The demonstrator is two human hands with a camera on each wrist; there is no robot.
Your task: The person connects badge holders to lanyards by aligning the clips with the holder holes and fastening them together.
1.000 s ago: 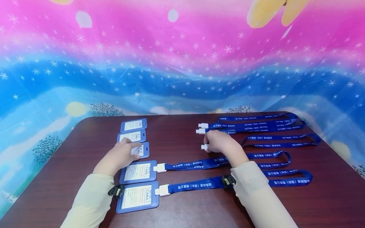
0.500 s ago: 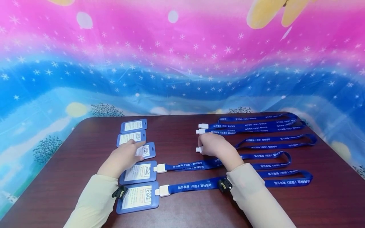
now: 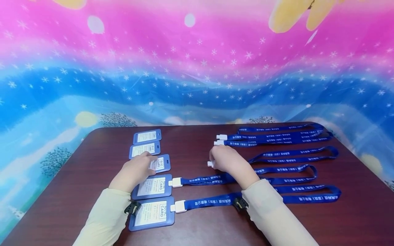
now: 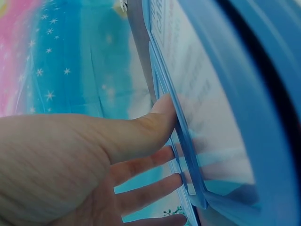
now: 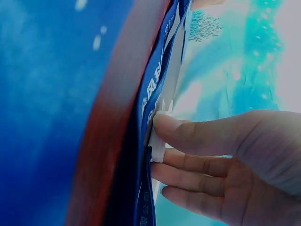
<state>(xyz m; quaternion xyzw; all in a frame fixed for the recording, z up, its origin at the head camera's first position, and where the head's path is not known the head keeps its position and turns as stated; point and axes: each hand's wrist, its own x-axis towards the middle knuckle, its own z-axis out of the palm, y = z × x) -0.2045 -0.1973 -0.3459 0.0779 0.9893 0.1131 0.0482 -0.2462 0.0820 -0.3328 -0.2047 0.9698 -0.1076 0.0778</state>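
In the head view my left hand (image 3: 133,172) holds a blue-framed badge holder (image 3: 161,163), thumb and fingers at its edges. Its left part is hidden under the hand. The left wrist view shows the thumb (image 4: 162,115) against a holder's edge. To the right, my right hand (image 3: 231,163) pinches the white clip (image 3: 210,164) of a blue lanyard (image 3: 295,160). That clip (image 5: 158,146) sits between thumb and fingers in the right wrist view. A gap of tabletop lies between clip and holder. Nearer me, two badge holders (image 3: 166,186) are joined to lanyards by white clips (image 3: 180,206).
Two more badge holders (image 3: 147,136) lie behind the left hand, without lanyards. Two loose lanyards (image 3: 277,137) with white clips lie at the back right. Everything rests on a dark brown table (image 3: 187,147). A patterned cloth (image 3: 197,75) hangs behind it.
My left hand has slid the badge holder a little to the right. My right hand has drawn the pinched clip and its lanyard left, narrowing the gap. The head view has shifted slightly.
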